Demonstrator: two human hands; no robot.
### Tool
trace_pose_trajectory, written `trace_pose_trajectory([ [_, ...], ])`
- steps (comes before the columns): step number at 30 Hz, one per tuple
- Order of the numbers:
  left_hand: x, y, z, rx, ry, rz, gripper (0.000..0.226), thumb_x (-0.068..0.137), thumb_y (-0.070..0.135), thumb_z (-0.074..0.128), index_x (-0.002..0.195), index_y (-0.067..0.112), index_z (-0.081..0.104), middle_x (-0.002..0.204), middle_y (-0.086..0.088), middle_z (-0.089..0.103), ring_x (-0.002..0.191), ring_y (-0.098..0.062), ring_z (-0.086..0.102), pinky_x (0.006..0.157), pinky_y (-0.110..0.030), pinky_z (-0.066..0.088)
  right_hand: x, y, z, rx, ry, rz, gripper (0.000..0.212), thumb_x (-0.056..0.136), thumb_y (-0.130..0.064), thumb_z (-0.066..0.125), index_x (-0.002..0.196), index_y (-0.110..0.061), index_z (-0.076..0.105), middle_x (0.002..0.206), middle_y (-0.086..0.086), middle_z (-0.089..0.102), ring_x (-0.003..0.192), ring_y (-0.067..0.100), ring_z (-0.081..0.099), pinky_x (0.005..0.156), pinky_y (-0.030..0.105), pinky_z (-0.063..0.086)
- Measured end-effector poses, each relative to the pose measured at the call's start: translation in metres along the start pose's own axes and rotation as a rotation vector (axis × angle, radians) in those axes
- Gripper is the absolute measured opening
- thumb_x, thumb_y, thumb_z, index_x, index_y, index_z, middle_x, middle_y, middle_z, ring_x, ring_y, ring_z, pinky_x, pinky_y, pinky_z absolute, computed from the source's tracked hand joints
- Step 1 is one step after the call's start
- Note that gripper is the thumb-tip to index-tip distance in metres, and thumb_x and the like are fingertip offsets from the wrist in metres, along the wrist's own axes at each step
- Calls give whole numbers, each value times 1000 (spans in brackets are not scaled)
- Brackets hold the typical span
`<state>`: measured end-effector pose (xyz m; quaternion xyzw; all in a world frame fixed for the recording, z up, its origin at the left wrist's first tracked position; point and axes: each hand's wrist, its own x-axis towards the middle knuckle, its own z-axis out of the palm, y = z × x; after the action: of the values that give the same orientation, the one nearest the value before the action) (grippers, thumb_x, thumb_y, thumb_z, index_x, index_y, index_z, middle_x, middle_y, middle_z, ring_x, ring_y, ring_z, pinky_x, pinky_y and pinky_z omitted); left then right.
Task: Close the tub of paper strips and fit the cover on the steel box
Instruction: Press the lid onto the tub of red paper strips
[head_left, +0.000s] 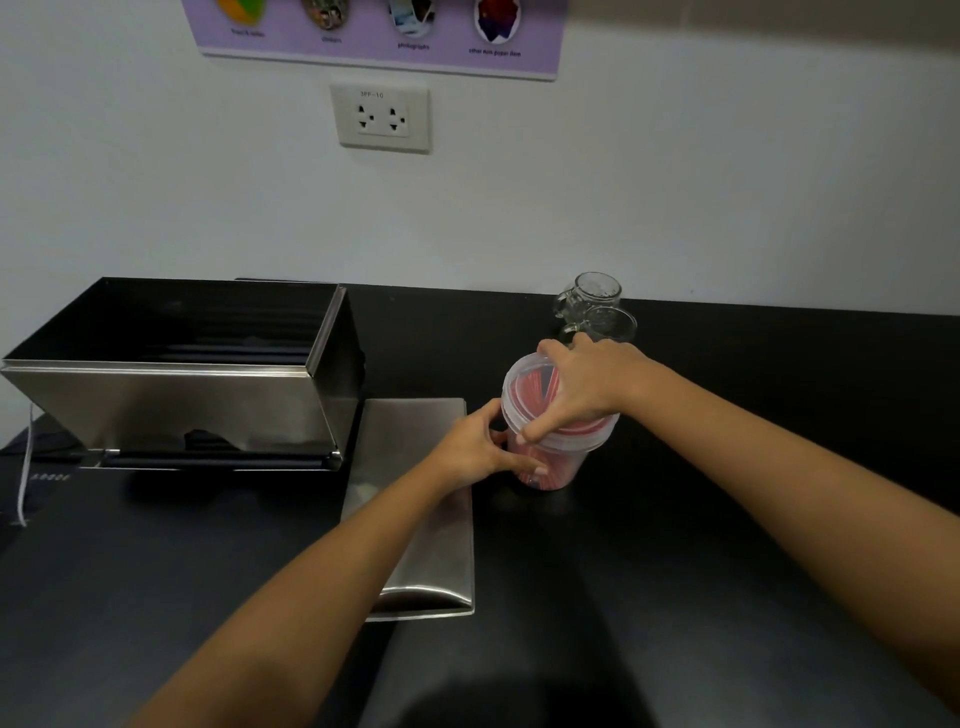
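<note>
A clear plastic tub (558, 465) with red paper strips inside stands on the black counter, right of centre. My left hand (480, 449) grips its side. A translucent lid (524, 384) lies on the tub's rim, and my right hand (582, 387) rests on top of it with fingers spread, thumb hooked over the near edge. The steel box (171, 400) stands open-topped at the left. Its flat steel cover (415, 452) lies on the counter between box and tub, partly under my left forearm.
Two glass mugs (597, 309) stand just behind the tub near the wall. A wall socket (383, 118) and a purple poster (379, 31) hang above. A white cord (23, 467) dangles at the counter's left edge. The black counter (727, 545) stretches right and forward.
</note>
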<state>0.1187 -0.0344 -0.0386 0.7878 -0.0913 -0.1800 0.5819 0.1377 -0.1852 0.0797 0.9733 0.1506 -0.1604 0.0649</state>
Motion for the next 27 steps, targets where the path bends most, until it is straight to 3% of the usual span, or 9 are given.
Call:
trace_pose_trajectory([
  [8, 0, -1, 0, 34, 7, 12, 62, 60, 11, 85, 110, 21, 50, 81, 15, 61, 67, 17, 60, 59, -2, 45, -2, -10, -2, 77, -45, 139, 120, 44, -88, 49, 137, -15, 25, 138, 16, 39, 121, 35, 43, 85, 42, 41],
  [11, -1, 2, 0, 28, 3, 12, 67, 60, 12, 84, 117, 19, 50, 88, 16, 62, 75, 15, 62, 59, -1, 45, -4, -3, -12, 161, -204, 116, 124, 46, -82, 57, 143, -20, 10, 151, 17, 16, 134, 37, 26, 100, 50, 34],
  [14, -2, 3, 0, 2, -6, 2, 72, 60, 12, 84, 121, 23, 48, 96, 14, 62, 88, 1, 64, 63, -5, 48, -7, 7, -20, 181, -245, 7, 126, 52, -63, 72, 143, -29, -9, 154, 9, -12, 140, 37, 2, 109, 54, 20],
  [18, -1, 1, 0, -10, -1, 9, 75, 59, 15, 85, 122, 25, 46, 102, 13, 62, 87, 3, 62, 64, -6, 49, -5, 12, -15, 219, -179, -113, 116, 59, -49, 76, 144, -25, 1, 151, 7, 8, 138, 31, 11, 108, 49, 25],
  [22, 1, -2, 1, 3, 4, 7, 80, 57, 21, 86, 126, 25, 46, 116, 5, 62, 105, -11, 60, 75, -15, 52, -3, 10, -8, 194, -92, -21, 119, 51, -73, 64, 144, -23, 9, 152, 11, 12, 138, 36, 15, 105, 51, 27],
  [27, 1, -3, 2, -12, 7, -2, 68, 57, 21, 86, 110, 40, 48, 106, 14, 62, 97, -1, 58, 69, -9, 51, -4, 2, 0, 86, -22, 104, 121, 44, -92, 36, 139, -18, 23, 146, 12, 26, 128, 38, 36, 94, 50, 38],
])
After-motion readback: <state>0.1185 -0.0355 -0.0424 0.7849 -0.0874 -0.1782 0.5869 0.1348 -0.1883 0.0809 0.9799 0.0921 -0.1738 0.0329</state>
